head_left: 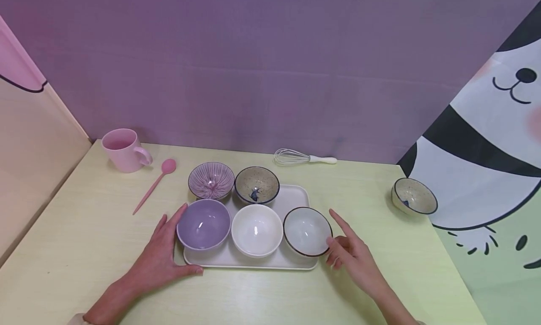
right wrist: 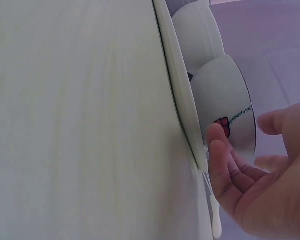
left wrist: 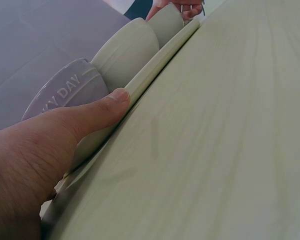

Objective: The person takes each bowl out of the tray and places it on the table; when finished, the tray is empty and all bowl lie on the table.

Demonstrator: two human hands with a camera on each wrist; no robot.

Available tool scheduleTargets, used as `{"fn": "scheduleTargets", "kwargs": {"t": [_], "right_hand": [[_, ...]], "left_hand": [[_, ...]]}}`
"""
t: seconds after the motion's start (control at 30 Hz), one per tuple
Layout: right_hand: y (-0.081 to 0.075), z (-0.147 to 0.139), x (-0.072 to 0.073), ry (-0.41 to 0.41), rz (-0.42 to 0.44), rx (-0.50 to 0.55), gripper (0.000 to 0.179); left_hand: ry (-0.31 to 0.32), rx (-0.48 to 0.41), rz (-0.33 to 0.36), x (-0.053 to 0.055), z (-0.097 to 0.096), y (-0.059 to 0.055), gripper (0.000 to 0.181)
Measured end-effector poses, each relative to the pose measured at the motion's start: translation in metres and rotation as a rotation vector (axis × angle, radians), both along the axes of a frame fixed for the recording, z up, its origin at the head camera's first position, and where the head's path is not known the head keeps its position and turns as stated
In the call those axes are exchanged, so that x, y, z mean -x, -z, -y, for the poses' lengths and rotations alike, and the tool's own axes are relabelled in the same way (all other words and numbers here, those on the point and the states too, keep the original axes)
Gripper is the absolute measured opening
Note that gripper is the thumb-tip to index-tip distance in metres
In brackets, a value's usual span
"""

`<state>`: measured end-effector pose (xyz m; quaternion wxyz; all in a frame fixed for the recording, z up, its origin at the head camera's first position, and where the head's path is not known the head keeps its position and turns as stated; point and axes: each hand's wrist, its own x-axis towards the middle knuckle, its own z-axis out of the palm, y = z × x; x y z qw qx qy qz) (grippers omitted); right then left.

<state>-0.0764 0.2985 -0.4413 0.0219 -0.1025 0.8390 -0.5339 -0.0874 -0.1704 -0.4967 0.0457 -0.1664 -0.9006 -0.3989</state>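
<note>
A pale tray (head_left: 293, 264) carries several bowls. My left hand (head_left: 156, 261) spreads around its front left corner, fingers extended along the left side of a purple bowl (head_left: 204, 225); in the left wrist view its thumb (left wrist: 102, 110) lies against the tray's front edge. Beside the purple bowl sits a white bowl (head_left: 257, 231), then a dark-rimmed white bowl (head_left: 307, 232) with a red mark outside. My right hand (head_left: 352, 259) is at this last bowl's right side, thumb overlapping the rim, index finger pointing forward, other fingers loosely bent near its wall.
Behind stand a pink-striped bowl (head_left: 211, 181) and a speckled beige bowl (head_left: 258, 185). A similar speckled bowl (head_left: 414, 196) is at the far right. A pink mug (head_left: 122, 151) and pink spoon (head_left: 154, 186) lie left; a whisk (head_left: 304, 158) lies by the purple back wall (head_left: 270, 71).
</note>
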Motion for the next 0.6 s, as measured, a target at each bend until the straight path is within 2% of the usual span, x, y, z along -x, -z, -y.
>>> {"fn": "scheduleTargets", "kwargs": {"t": [0.33,0.6], "right_hand": [[0.0017,0.0059,0.0013,0.008,0.099,0.067,0.063],[0.0039,0.0074,0.0012,0.011,0.077,0.115,0.06]], "left_hand": [[0.0,-0.004,-0.003,-0.001,0.0001,-0.0012,0.152],[0.003,-0.001,-0.003,-0.0006,-0.0002,-0.0015,0.152]]}}
